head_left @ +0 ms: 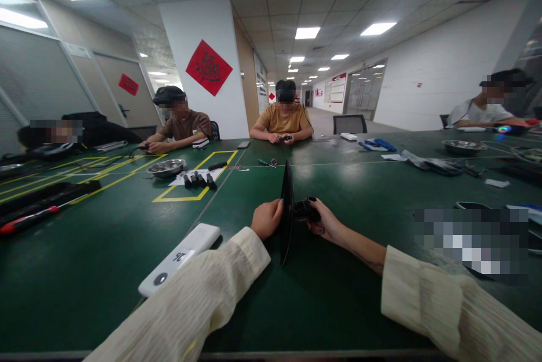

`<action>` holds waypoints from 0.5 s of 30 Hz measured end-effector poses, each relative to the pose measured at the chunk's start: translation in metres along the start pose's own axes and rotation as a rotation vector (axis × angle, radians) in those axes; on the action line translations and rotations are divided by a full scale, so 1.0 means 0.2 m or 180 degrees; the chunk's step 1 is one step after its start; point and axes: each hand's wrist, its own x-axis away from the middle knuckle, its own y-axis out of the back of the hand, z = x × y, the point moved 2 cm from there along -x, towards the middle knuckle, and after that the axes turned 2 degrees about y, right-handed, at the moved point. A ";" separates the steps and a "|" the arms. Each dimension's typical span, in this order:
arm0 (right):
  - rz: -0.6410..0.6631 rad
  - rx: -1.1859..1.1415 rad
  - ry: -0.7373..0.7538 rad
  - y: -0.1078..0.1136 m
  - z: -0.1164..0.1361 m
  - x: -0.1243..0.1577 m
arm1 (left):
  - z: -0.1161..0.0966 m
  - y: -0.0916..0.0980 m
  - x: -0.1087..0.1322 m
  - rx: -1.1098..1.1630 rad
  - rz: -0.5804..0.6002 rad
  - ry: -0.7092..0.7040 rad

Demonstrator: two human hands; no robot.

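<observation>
Left hand [266, 219] with fingers curled, thumb pinching the near face of a thin, flat black panel [287, 229] standing on edge at centre, above the green tabletop [326, 311]. Right hand [325, 222] closed round a chunky black fitting [304, 210] on the panel's other side; exact finger placement partly hidden. For sound handling, brace the panel with the left, keep the fitting square to it, and avoid flexing the thin edge.

Open green tabletop [359, 178] stretches beyond the right hand [325, 221]. An upright black panel [287, 218] blocks passage to the left hand [266, 219].
</observation>
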 end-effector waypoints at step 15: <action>-0.0027 0.0017 -0.0040 -0.01 0.01 0.01 | 0.00 0.00 -0.01 0.0084 0.0064 0.0054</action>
